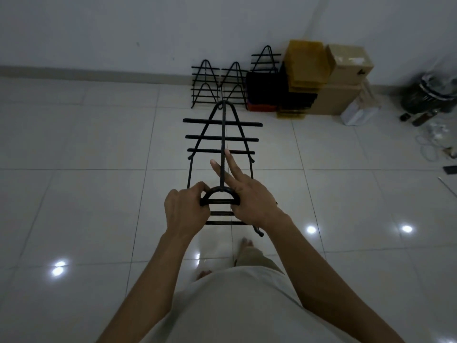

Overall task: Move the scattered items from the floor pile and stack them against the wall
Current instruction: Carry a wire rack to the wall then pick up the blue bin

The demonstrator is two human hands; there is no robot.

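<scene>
I hold a long black metal rack (222,138) out in front of me above the tiled floor, its far end pointing at the wall. My left hand (184,210) grips the near curved end of the rack. My right hand (247,194) is on the same end, two fingers stretched forward along the centre bar, the other fingers curled round the frame. Several similar black racks (217,84) stand stacked against the wall ahead.
Right of the stacked racks are black and yellow crates (300,75), cardboard boxes (346,78) and a white bag (359,111). A dark bin (431,94), bottles and cables lie at far right. My bare feet (244,246) are below the rack.
</scene>
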